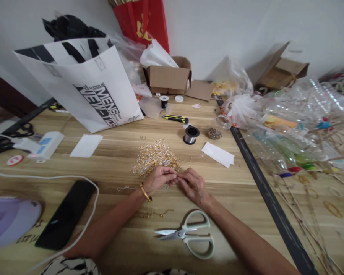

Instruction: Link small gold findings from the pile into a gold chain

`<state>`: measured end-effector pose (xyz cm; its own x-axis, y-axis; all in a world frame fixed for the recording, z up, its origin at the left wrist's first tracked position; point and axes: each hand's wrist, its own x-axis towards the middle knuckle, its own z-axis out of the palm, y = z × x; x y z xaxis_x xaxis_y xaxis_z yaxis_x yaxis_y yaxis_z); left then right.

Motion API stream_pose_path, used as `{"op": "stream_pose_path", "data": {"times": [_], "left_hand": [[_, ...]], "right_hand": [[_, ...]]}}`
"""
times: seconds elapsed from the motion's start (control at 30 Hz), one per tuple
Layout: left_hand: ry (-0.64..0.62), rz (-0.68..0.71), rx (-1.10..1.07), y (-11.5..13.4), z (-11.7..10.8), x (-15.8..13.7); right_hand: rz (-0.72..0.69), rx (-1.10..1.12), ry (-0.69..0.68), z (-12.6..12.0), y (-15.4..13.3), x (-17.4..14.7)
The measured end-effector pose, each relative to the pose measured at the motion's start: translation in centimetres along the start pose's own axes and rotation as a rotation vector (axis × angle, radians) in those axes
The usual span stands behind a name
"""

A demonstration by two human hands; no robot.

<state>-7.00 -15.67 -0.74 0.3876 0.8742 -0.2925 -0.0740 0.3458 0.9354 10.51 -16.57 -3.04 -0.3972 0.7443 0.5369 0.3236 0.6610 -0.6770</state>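
My left hand (161, 178), with a gold bracelet (145, 192) on its wrist, is closed in a pinch. Its fingertips meet those of my right hand (194, 185), also pinched, and whatever lies between them is too small to make out. Just beyond the hands is a pile of gold and clear beads (154, 156). A silver chain (128, 188) lies partly behind my left hand. Nearer to me rests a short gold chain (157, 214). Scissors with pale handles (189, 233) lie below my right hand, blades apart and pointing left.
Beyond the beads are a wire spool (191, 135), a glass jar of beads (216, 131), a yellow-black cutter (174, 118) and white paper (218, 154). To the left are a phone (65, 215), a white cable and a power strip (47, 146). Plastic bags (275, 126) crowd the right side.
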Motion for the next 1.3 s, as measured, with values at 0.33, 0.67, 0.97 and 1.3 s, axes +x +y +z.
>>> {"op": "stream_pose_path", "data": {"times": [0.33,0.67,0.97,1.3], "left_hand": [[0.032,0.031,0.096,-0.44,-0.08,0.35],[0.028,0.042,0.154,-0.07,-0.08,0.03],[0.042,0.052,0.112,-0.28,-0.33,0.11],[0.063,0.034,0.103,0.52,-0.22,-0.11]], "right_hand": [[0.012,0.005,-0.002,0.14,0.25,-0.22],[0.048,-0.031,0.002,0.08,0.15,-0.01],[0.058,-0.035,0.005,0.01,0.22,0.1],[0.078,-0.051,-0.002,-0.14,0.12,0.07]]}}
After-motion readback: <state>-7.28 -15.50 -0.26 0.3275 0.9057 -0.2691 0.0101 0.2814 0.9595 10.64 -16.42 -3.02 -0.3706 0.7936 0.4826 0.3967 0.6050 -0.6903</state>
